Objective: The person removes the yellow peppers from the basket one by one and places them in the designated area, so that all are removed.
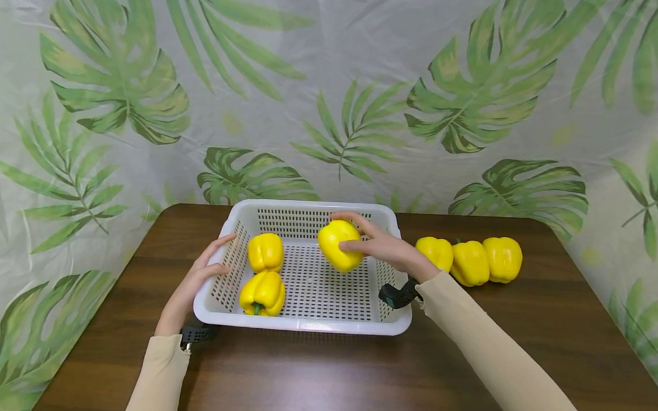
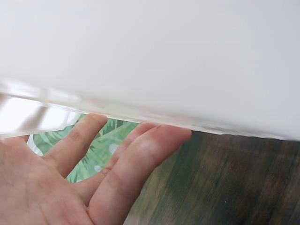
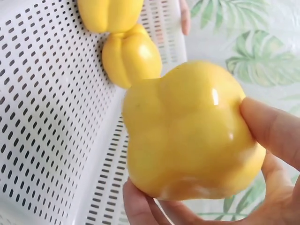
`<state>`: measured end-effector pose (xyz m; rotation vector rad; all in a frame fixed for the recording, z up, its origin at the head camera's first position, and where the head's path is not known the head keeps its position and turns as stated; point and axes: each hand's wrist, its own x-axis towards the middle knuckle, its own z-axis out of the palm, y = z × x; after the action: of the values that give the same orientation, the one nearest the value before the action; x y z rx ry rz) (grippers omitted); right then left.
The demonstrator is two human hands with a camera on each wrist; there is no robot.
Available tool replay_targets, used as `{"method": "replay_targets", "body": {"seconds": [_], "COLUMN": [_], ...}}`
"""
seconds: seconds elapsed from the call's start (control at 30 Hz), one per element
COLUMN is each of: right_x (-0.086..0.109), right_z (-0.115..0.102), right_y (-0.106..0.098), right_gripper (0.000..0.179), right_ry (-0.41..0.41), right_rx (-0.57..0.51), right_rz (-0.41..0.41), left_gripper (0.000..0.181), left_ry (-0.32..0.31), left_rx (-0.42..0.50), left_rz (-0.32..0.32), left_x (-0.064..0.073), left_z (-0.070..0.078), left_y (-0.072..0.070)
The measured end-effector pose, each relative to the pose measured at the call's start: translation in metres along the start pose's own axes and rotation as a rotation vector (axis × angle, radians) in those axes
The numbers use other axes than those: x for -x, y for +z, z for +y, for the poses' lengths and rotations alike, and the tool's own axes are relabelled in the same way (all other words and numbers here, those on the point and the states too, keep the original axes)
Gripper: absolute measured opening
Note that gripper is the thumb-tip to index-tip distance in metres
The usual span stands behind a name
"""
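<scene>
A white perforated plastic basket [image 1: 302,325] stands on the brown table. My left hand [image 1: 196,282] is at its left rim, fingers fairly straight and touching the edge; in the left wrist view the fingers [image 2: 122,183] meet the white rim. My right hand [image 1: 379,241] grips a yellow bell pepper [image 1: 340,246] above the right half of the basket, thumb on one side and fingers on the other. In the right wrist view this bell pepper [image 3: 192,131] hangs over the mesh. Two more yellow bell peppers [image 1: 265,252] [image 1: 262,293] lie along the basket's left side.
Right of the basket, three yellow bell peppers [image 1: 471,263] sit in a row on the table [image 1: 522,336], the nearest partly behind my right wrist. A leaf-patterned cloth [image 1: 363,60] hangs behind the table. Each wrist wears a black strap device [image 1: 397,294].
</scene>
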<state>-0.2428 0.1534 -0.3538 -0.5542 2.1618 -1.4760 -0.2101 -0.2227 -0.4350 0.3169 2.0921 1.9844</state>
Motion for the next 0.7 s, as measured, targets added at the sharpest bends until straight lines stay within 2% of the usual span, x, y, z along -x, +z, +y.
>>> {"method": "replay_targets", "body": {"seconds": [0.13, 0.37, 0.7], "right_x": [0.008, 0.023, 0.039], "right_z": [0.001, -0.001, 0.006], "right_y": [-0.004, -0.011, -0.018], "right_gripper": [0.059, 0.058, 0.054], "right_ry": [-0.007, -0.011, -0.051], "right_rx": [0.004, 0.058, 0.037], "right_rz": [0.019, 0.106, 0.199], "left_gripper": [0.063, 0.062, 0.063], "left_ry": [0.000, -0.005, -0.017], "left_rx": [-0.005, -0.020, -0.064], "left_rz": [0.002, 0.008, 0.026], "left_x": [0.000, 0.001, 0.003], "left_z": [0.000, 0.001, 0.002], "left_y": [0.000, 0.000, 0.001]}}
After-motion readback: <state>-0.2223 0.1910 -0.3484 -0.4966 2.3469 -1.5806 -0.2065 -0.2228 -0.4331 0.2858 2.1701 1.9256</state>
